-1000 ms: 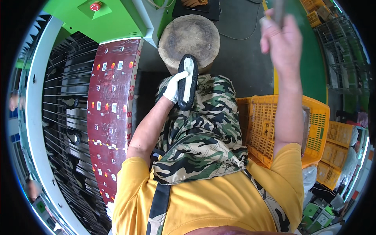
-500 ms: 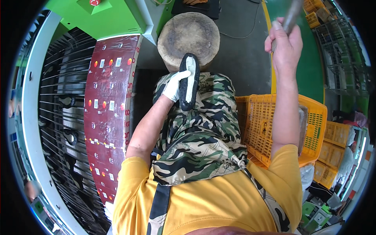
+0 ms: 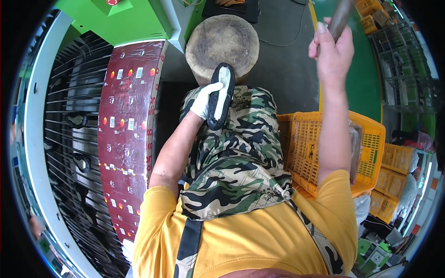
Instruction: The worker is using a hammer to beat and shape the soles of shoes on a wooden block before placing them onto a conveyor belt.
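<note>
Shoe-shaped piece [image 3: 223, 96]: is lying black and lengthwise over the person's lap, its far end overlapping the near rim of the wooden block in view; whether the two are touching, I cannot tell.
Green machine [image 3: 139, 30]: is standing at the upper left, beyond the maroon panel.
Dark rod rack [image 3: 65, 139]: is running down the left side, with several dark pieces sitting among its rods.
Maroon panel [image 3: 125, 102]: is stretching between the rack and the person, its shiny surface carrying small printed marks.
Yellow shirt [image 3: 241, 236]: is covering the person's torso and upper arms.
Camouflage apron [image 3: 232, 173]: is spreading over the lap, beneath the shoe-shaped piece.
Yellow crate [image 3: 306, 143]: is sitting at the person's right, partly behind the right forearm.
Wooden block [image 3: 221, 39]: is standing round and pale, darkened on top, just past the knees.
Rod-shaped tool [image 3: 342, 19]: is rising from the right fist, its far end passing out of view at the top.
Right hand [image 3: 332, 52]: is closing bare around the tool, held up well apart from the block.
Left hand [image 3: 204, 100]: is gripping the shoe-shaped piece by its left edge in a white glove.
White strip [image 3: 220, 106]: is running along the middle of the piece, the left thumb reaching its edge.
</note>
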`<state>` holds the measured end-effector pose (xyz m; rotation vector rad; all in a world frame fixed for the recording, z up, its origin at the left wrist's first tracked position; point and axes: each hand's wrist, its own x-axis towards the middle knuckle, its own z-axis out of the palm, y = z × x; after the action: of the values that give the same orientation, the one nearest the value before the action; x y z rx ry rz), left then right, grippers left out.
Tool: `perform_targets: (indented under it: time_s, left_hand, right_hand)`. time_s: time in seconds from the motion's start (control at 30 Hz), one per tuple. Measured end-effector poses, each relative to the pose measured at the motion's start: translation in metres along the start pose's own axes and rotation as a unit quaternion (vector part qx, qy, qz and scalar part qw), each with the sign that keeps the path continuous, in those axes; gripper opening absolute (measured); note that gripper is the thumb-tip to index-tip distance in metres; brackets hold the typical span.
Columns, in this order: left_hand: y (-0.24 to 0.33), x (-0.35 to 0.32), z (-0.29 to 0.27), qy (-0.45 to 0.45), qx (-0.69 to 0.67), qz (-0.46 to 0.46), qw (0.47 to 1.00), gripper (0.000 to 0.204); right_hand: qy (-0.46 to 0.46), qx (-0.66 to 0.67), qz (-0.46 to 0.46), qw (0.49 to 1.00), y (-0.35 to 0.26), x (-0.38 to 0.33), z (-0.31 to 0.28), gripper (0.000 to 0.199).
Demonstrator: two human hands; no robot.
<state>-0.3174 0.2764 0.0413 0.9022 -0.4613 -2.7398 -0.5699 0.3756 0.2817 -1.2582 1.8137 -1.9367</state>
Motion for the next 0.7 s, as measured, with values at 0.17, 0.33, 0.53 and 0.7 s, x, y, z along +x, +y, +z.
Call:
perform_targets:
  time_s: [0.17, 0.33, 0.53, 0.7]
  left_hand:
    - [0.001, 0.006, 0.004, -0.007, 0.028, -0.007, 1.0, 0.035]
    - [-0.001, 0.001, 0.001, 0.009, -0.01, -0.013, 1.0, 0.038]
    - [0.001, -0.002, 0.015, 0.014, 0.021, 0.002, 1.0, 0.037]
    - [-0.006, 0.016, -0.013, 0.019, 0.045, 0.016, 0.999, 0.036]
  right_hand:
    - [-0.342, -0.379, 0.107, 0.854, 0.12, -0.09, 0.003, 0.031]
    - [-0.145, -0.111, 0.165, 0.969, -0.001, -0.008, -0.011, 0.02]
    - [0.073, 0.061, -0.043, 0.995, 0.019, -0.029, 0.01, 0.02]
    - [-0.258, -0.269, 0.2, 0.906, 0.108, -0.104, 0.003, 0.021]
